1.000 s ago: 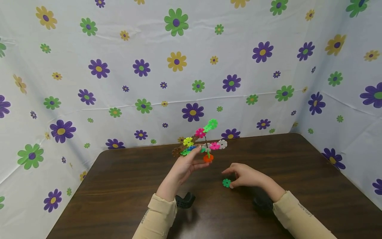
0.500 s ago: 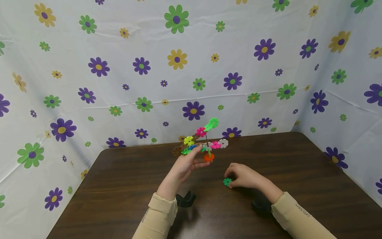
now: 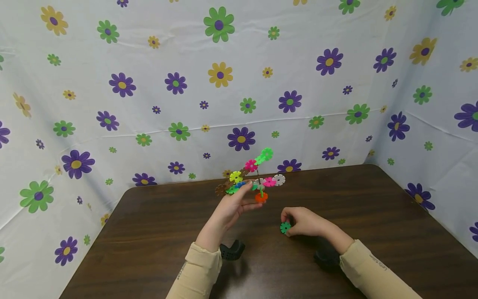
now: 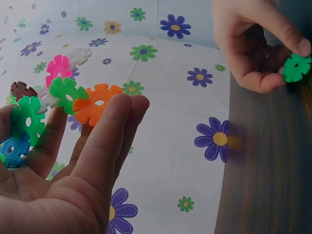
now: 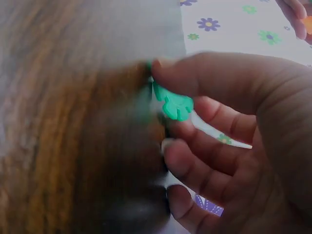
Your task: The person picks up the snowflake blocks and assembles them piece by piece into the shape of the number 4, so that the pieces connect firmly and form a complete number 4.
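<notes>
Several flower-shaped interlocking discs are joined into a branching, many-coloured structure (image 3: pixel 235 177). My left hand (image 3: pixel 232 207) holds it above the table, thumb on top and the other fingers stretched out below. In the left wrist view, an orange disc (image 4: pixel 90 109) lies against the fingertips, and a blue disc (image 4: pixel 14 150) sits down near the palm. My right hand (image 3: pixel 310 222) pinches a single green interlocking disc (image 3: pixel 285 227) between thumb and fingers, low over the table. From the right wrist, the thumb covers part of this green disc (image 5: pixel 178 106).
Beneath both hands spreads a dark wood-grain table (image 3: pixel 168 232) with rounded far corners. A white flower-print sheet (image 3: pixel 149 74) hangs behind it and along the sides. Black wrist devices (image 3: pixel 232 251) sit under both forearms.
The right fingers have drawn in from a wider spread and pinched the green disc, which now stands tilted up a little more. My left hand and the structure stay about where they were.
</notes>
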Motion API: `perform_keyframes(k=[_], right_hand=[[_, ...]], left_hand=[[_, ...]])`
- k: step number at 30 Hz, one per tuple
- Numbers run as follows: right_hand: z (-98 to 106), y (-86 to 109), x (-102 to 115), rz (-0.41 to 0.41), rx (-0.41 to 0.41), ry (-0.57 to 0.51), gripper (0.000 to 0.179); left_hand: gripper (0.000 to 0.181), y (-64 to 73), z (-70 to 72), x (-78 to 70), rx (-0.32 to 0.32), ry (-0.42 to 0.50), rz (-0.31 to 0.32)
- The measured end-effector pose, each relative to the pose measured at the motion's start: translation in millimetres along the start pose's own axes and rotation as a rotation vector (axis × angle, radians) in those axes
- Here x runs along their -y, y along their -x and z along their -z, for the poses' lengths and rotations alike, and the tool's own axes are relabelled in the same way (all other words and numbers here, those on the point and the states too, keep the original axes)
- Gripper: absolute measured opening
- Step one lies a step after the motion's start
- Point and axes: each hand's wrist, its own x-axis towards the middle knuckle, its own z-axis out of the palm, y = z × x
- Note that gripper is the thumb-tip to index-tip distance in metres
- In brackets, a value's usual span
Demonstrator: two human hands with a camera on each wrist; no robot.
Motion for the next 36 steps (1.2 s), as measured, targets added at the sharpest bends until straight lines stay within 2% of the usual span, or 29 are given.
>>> perform_keyframes(k=[3,6,12,16,21,24,29,36], right_hand=[[8.2,0.8,0.4,-0.005,0.034,-0.070,0.024],[30.6,1.9,6.4,0.000,0.037,-0.108,0.017],[93.6,6.4,38.9,0.032,-0.106,-0.137,0.011],[116.3,6.2,64.8,0.068,-0.204,-0.167,0.013],[121.8,-2.5,86.4,0.107,-0.264,-0.212,0.012],[120.5,-10.8,93.5,0.124,-0.259,-0.231,0.010],[118.8,-23.6,103.0,0.154,-0.241,-0.179,0.007],[118.1,-34.3,114.5,0.145,-0.254,-0.130,0.012]], left_hand=[[0.079,-0.2,0.2,0.3,0.000,0.016,-0.008],[0.079,-0.3,0.1,0.2,-0.005,0.029,-0.013],[0.074,0.5,-1.2,0.1,-0.003,0.024,-0.011],[0.072,0.6,-1.1,1.0,0.015,0.014,-0.025],[0.070,0.4,-2.1,1.2,0.041,0.014,-0.052],[0.069,0.8,-1.4,2.0,0.039,0.020,-0.051],[0.069,0.7,-1.2,2.4,0.031,0.018,-0.047],[0.075,1.7,-2.1,1.1,0.011,0.004,-0.027]])
